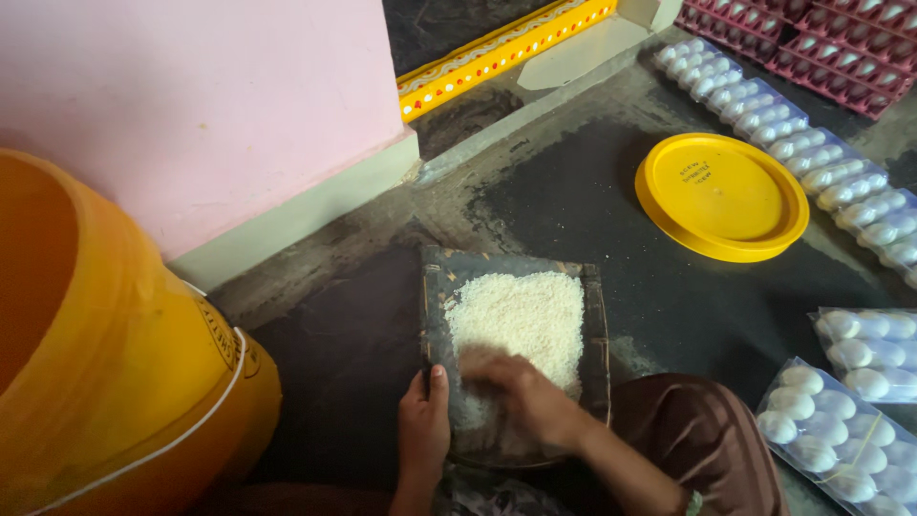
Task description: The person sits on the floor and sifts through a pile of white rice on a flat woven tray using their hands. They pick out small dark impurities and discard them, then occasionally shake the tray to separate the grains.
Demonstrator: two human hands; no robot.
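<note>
Item: winnowing tray point(597, 315), dark, flat, roughly rectangular, set on the floor directly ahead of the person. Long axis runs away from the body, the open near edge toward the hands. Contents: white rice point(521, 320), loose grain, heaped across the far and middle part, thinning toward the near edge.

Right hand point(521, 392): over the near part of the tray, palm down on the grain, blurred; whether the fingers are spread or curled cannot be told. It is the nearer hand to the rice.

Left hand point(423, 420): fingers closed around the tray's near left rim, clear of the grain.

Surroundings: large orange drum point(115, 382) at left; yellow round lid point(721, 196) on the floor beyond the tray to the right; clear packs of white eggs point(841, 420) along the right side; pink wall point(191, 105) behind.
</note>
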